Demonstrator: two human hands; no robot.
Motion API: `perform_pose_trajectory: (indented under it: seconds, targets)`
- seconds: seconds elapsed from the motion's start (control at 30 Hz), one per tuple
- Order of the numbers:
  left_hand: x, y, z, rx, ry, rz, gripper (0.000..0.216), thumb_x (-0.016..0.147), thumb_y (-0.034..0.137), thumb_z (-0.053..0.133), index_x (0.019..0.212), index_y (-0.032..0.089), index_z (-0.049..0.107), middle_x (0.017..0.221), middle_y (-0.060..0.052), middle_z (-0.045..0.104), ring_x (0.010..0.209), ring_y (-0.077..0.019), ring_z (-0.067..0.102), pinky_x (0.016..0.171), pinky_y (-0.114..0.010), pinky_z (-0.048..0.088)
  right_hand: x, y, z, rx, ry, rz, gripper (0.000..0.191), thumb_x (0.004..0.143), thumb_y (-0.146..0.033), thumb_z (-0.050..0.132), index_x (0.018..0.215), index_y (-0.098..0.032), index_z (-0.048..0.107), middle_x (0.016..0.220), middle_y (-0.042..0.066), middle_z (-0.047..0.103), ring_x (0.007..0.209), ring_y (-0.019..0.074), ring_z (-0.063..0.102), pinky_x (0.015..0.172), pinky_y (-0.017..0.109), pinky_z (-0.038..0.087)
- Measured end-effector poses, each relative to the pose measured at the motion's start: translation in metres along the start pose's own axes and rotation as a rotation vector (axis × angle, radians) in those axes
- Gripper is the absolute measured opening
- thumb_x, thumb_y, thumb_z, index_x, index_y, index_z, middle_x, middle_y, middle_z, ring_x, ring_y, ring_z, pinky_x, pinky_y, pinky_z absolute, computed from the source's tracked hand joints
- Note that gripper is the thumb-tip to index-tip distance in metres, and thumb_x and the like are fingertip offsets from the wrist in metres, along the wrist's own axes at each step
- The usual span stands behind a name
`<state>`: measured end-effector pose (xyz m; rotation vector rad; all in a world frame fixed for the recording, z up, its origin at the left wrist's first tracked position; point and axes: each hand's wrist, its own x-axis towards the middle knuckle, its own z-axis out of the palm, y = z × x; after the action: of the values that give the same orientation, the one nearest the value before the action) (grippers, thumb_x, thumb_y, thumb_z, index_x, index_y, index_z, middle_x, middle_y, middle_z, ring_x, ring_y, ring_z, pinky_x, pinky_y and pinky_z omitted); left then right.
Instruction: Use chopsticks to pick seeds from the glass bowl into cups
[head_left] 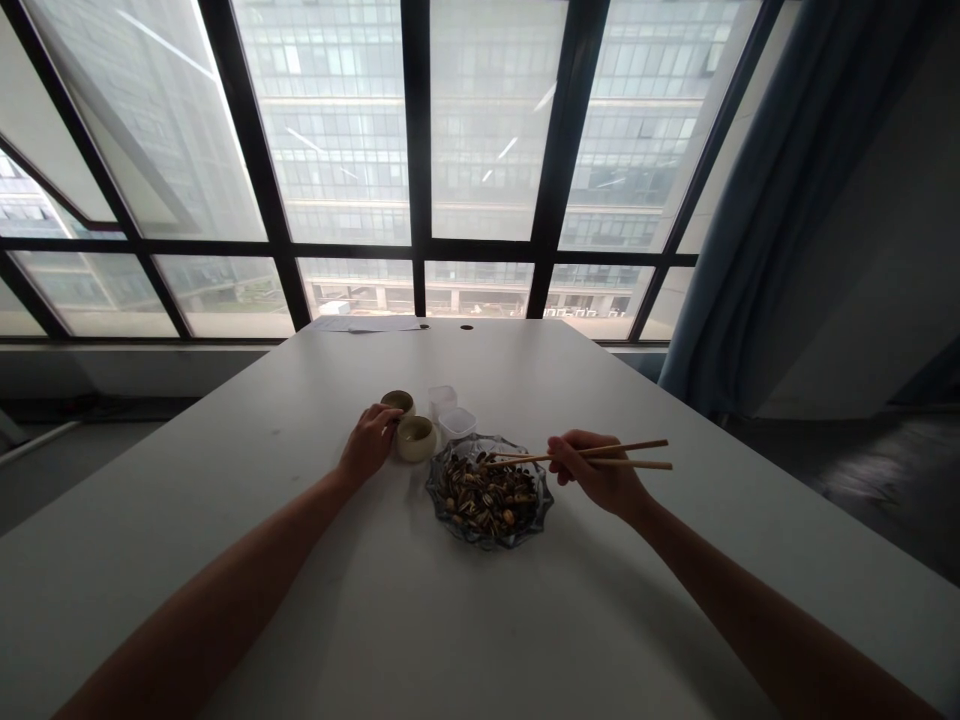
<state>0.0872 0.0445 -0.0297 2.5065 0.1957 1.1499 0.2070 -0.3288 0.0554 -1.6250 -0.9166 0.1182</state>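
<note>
Right hand (592, 475) is closed around a pair of long wooden chopsticks (600, 456), near the middle of the desk (480, 620). Their tips reach left over the scalloped clear glass dish (437, 500). That dish is heaped with mixed dark striped seeds and pale nuts (487, 495). Whether the tips have anything pinched between them is too small to tell.

Over to the left hand (369, 440): its fingers are curled against the nearer small beige ceramic cup (416, 438), touching its side. Whether it really grips the cup, I cannot tell. A second beige ceramic cup (398, 402) sits just behind, toward the far edge. Two small clear plastic tubs (457, 422) stand just beside the cups and behind the dish.

How far along? By my reading, early. The pile in the dish looks full, and the tubs look bare from here. The cups' insides are too dim to judge. So nearly all the picking seems to be left.
</note>
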Motion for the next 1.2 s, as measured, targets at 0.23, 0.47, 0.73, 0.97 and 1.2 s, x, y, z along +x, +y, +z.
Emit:
perform_pose_trajectory:
  seconds: [0.23, 0.47, 0.73, 0.97, 1.2]
  targets:
    - [0.000, -0.002, 0.003, -0.031, -0.018, -0.025, 0.036, 0.090, 0.018, 0.051, 0.122, 0.020, 0.065, 0.125, -0.013, 0.063, 0.116, -0.0266, 0.060, 0.098, -0.045, 0.056, 0.006, -0.017, -0.016, 0.045, 0.058, 0.021, 0.056, 0.074, -0.071, 0.072, 0.059, -0.017, 0.069, 0.045, 0.004, 0.062, 0.035, 0.0121, 0.054, 0.033, 0.022, 0.043]
    - [0.000, 0.006, -0.004, 0.028, -0.024, -0.011, 0.039, 0.086, 0.013, 0.053, 0.122, 0.024, 0.063, 0.130, -0.009, 0.065, 0.120, -0.0266, 0.058, 0.105, -0.047, 0.050, 0.007, -0.024, -0.028, 0.033, -0.070, 0.105, 0.053, 0.068, -0.068, 0.079, 0.057, -0.016, 0.071, 0.041, 0.003, 0.060, 0.030, 0.0112, 0.050, 0.028, 0.020, 0.039]
    - [0.000, -0.009, 0.004, 0.009, 0.094, -0.218, 0.049, 0.082, 0.021, 0.063, 0.130, 0.019, 0.056, 0.141, -0.017, 0.058, 0.129, -0.0318, 0.055, 0.105, -0.051, 0.049, 0.005, -0.023, -0.022, 0.023, -0.184, 0.135, 0.052, 0.072, -0.067, 0.076, 0.060, -0.016, 0.072, 0.044, 0.003, 0.062, 0.034, 0.0111, 0.053, 0.032, 0.020, 0.042]
    - [0.000, -0.017, 0.009, -0.099, 0.035, -0.225, 0.042, 0.082, 0.021, 0.063, 0.124, 0.020, 0.062, 0.143, -0.016, 0.058, 0.126, -0.0293, 0.059, 0.092, -0.044, 0.058, 0.003, -0.018, -0.016, 0.035, -0.219, 0.135, 0.053, 0.073, -0.067, 0.074, 0.064, -0.016, 0.073, 0.047, 0.004, 0.064, 0.036, 0.0115, 0.056, 0.034, 0.020, 0.042]
    - [0.001, -0.010, 0.010, -0.154, 0.023, -0.248, 0.037, 0.090, 0.023, 0.054, 0.127, 0.022, 0.059, 0.139, -0.012, 0.062, 0.115, -0.0249, 0.066, 0.093, -0.043, 0.058, 0.003, -0.016, -0.015, 0.050, -0.207, 0.159, 0.054, 0.072, -0.069, 0.075, 0.063, -0.015, 0.072, 0.046, 0.003, 0.063, 0.035, 0.0116, 0.055, 0.032, 0.019, 0.041]
